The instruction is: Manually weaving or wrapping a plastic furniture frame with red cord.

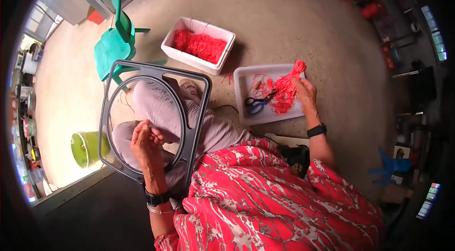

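Across my lap lies a black plastic frame [199, 109] with rounded corners and a large round opening. My left hand [148, 144] is above that opening, its fingers curled and pressed together; anything between them is too small to make out. My right hand [307, 93] is closed on a hank of red cord [287, 82], at the right side of a white tray [242, 82]. The top of the hank bunches beside my fingers and its lower strands hang into the tray. Scissors [256, 105] with blue and black handles lie in the tray beside loose red cord.
A white foam box [196, 61] full of red cord stands on the floor beyond my knees. To its left is a green plastic chair [115, 47]. A green bucket [85, 149] sits at the left, and a blue object [391, 165] at the right.
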`<move>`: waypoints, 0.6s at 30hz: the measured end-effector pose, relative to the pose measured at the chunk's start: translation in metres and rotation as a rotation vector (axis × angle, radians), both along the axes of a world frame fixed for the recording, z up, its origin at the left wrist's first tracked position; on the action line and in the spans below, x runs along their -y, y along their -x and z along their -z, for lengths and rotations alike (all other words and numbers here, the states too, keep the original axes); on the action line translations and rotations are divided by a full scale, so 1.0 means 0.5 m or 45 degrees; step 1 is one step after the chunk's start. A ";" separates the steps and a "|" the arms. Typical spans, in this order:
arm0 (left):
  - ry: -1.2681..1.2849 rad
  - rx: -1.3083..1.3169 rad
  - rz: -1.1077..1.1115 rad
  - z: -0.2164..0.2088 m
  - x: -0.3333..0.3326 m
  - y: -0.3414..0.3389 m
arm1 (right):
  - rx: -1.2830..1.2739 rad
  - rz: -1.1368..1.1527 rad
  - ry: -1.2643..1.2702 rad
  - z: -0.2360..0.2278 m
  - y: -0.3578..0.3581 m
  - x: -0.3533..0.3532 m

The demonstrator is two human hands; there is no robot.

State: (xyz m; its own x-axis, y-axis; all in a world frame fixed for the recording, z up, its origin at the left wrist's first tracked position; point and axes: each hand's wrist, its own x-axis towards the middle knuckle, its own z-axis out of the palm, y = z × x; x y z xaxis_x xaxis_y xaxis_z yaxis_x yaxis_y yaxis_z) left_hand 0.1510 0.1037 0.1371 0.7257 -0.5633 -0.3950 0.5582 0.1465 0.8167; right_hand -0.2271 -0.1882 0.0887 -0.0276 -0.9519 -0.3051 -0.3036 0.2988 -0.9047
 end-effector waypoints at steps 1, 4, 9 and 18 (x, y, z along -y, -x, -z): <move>-0.034 0.004 -0.028 -0.003 -0.005 0.004 | 0.093 0.000 -0.018 0.023 0.003 -0.007; -0.035 0.054 0.009 -0.015 -0.012 0.009 | 0.092 0.061 -0.174 0.069 0.012 -0.030; -0.075 0.011 0.085 -0.051 -0.015 0.007 | -0.017 -0.120 -0.231 0.092 -0.023 -0.091; -0.077 0.052 0.118 -0.145 0.006 0.010 | 0.094 -0.362 -0.307 0.050 -0.151 -0.070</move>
